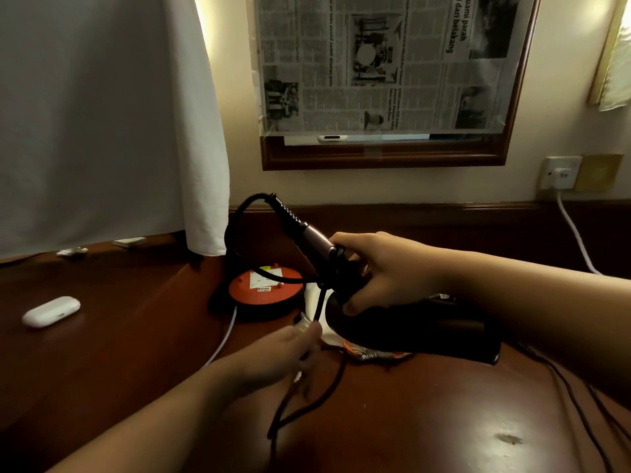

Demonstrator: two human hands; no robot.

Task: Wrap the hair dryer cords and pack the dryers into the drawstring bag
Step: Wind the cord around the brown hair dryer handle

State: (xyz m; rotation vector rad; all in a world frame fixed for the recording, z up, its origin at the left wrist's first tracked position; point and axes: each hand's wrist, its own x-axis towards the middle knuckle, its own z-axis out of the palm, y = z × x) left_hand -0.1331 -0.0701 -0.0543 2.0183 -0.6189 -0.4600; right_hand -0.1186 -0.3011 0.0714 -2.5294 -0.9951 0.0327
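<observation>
While legible, newspaper (382,63) headline "parah dari belakang" above hair dryer (409,322).

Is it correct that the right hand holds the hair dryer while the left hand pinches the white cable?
Not quite. In the head view the left hand pinches the dryer's black cord, not the white cable. The right hand does hold the hair dryer.

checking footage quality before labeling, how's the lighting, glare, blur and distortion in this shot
Head view: dim, warm light; bright glow behind the white curtain and at the top right. A soft glare patch sits on the wooden desk. The left hand is motion-blurred where it pinches the cord; the right hand on the hair dryer is sharper. Wide-angle bending tilts the picture frame.
</observation>
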